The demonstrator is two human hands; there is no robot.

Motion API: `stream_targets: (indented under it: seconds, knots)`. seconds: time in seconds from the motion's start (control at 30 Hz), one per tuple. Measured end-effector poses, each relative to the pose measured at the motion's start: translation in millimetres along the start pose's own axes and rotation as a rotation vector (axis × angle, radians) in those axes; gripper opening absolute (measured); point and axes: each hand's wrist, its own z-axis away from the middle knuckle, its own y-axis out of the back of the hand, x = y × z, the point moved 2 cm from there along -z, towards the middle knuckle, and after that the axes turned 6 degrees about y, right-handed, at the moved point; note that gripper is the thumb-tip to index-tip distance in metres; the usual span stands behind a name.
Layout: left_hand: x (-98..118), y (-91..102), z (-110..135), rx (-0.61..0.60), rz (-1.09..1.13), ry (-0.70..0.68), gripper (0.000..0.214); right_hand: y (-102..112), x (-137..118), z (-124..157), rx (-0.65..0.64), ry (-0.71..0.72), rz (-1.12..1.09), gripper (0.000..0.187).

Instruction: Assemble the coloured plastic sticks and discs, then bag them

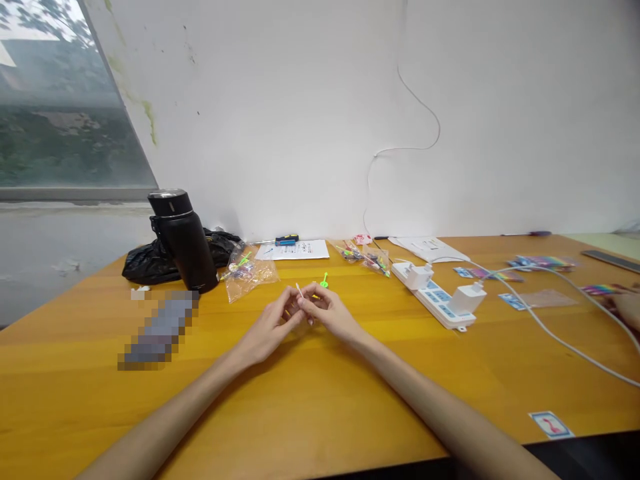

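Note:
Near the middle of the table, my left hand point(270, 328) and my right hand point(334, 316) meet with fingertips pinched together. Between them a small, thin, pale pinkish-white piece point(299, 289) sticks up; its lower part is hidden by my fingers. Both hands are closed around it. Just beyond my right fingers lies a bright green plastic piece point(325, 281) with a round end, apart from both hands. Further back on the left, an opened clear plastic bag point(255, 279) holds small coloured parts.
A black bottle point(184, 243) stands left, beside a black plastic bag point(145, 263) and a pixelated dark flat thing point(163, 327). Behind are a screwdriver point(287, 239) on printed paper point(313, 249). A power strip point(433, 298) with cables lies right; another person's hand point(627, 307) is at the right edge.

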Motion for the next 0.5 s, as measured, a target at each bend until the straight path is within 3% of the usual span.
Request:
stream_targets:
  seconds: [0.3, 0.5]
  knots:
    - [4.6, 2.9, 0.9, -0.038, -0.08, -0.049, 0.031, 3.8, 1.8, 3.9, -0.09, -0.214, -0.33, 0.024]
    - [-0.4, 4.2, 1.1, -0.04, -0.257, -0.047, 0.03, 5.7, 4.8, 3.8, -0.152, -0.249, -0.333, 0.025]
